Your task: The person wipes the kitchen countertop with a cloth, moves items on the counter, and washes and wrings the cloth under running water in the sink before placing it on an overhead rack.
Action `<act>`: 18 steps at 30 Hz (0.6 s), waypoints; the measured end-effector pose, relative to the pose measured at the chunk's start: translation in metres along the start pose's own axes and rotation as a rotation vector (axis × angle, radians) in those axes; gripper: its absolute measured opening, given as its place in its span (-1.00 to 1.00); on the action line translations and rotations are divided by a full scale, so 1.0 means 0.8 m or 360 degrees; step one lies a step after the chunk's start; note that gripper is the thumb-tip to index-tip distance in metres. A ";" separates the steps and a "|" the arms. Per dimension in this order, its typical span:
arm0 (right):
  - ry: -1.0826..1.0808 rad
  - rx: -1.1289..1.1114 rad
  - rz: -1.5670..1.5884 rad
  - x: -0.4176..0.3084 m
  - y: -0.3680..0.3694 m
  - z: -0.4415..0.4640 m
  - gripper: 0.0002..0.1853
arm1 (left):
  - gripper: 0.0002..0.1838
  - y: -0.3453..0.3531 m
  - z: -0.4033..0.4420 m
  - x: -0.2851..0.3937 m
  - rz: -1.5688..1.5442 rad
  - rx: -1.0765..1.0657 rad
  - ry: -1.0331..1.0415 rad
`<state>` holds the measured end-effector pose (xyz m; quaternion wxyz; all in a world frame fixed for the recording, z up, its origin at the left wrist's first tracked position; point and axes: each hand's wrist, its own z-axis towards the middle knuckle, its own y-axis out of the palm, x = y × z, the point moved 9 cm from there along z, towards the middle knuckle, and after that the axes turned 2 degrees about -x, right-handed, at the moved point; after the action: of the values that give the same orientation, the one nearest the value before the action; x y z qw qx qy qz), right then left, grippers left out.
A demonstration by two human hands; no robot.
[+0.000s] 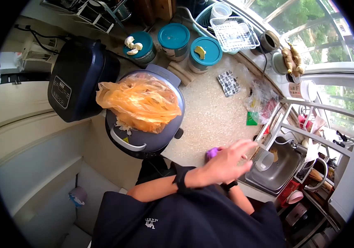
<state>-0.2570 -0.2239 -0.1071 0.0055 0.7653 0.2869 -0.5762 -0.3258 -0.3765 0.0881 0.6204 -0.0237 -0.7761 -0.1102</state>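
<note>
My left hand (pixel 228 162) reaches across my body to the right, its fingers stretched out and the palm side turned away. It lies over my right hand, whose fingers are hidden; of that arm I see the dark-banded wrist (pixel 229 185). A bright purple thing (pixel 212 153) shows at the counter's front edge, just beside the left hand and partly covered by it. What kind of thing it is, and whether the right hand grips it, I cannot make out.
An orange plastic bag (pixel 139 103) lies on a round-lidded cooker (pixel 172 82), next to a black appliance (pixel 78 78). Teal-lidded tubs (pixel 174 36) stand behind, garlic (pixel 132 44) on one. A blister pack (pixel 228 83) lies on the counter (pixel 203 111). The sink (pixel 282 169) is at right.
</note>
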 end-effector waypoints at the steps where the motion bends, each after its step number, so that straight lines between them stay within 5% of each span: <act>1: -0.0045 0.0072 -0.0009 -0.024 -0.001 0.010 -0.58 | -0.35 -0.007 -0.039 0.042 0.0219 0.0012 0.0199; 2: -0.0495 0.0039 -0.0914 -0.049 0.007 0.026 -0.63 | -0.36 -0.021 -0.072 0.083 0.0447 0.0019 0.0412; 7: -0.0593 0.0081 -0.0694 -0.098 0.045 0.074 -0.68 | -0.65 -0.181 -0.153 0.233 0.1307 0.0310 0.0357; 10: -0.0778 -0.0070 -0.0758 -0.120 0.082 0.075 -0.69 | -0.76 -0.309 -0.138 0.247 0.1714 0.0687 0.0108; 14: -0.0834 0.0008 -0.0788 -0.135 0.101 0.064 -0.71 | -0.52 -0.434 -0.061 0.193 0.2004 0.0456 0.0149; 16: -0.0779 0.0052 -0.0814 -0.141 0.100 0.053 -0.71 | -0.31 -0.451 -0.032 0.153 0.2202 0.0182 0.0323; 18: -0.0745 0.0082 -0.0851 -0.148 0.095 0.049 -0.72 | 0.00 -0.461 -0.008 0.119 0.2469 -0.0041 0.0100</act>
<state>-0.2776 -0.3518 -0.0398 -0.0992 0.5104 0.4534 -0.7240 -0.4055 -0.7466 0.1296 0.5415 -0.5644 -0.5182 0.3459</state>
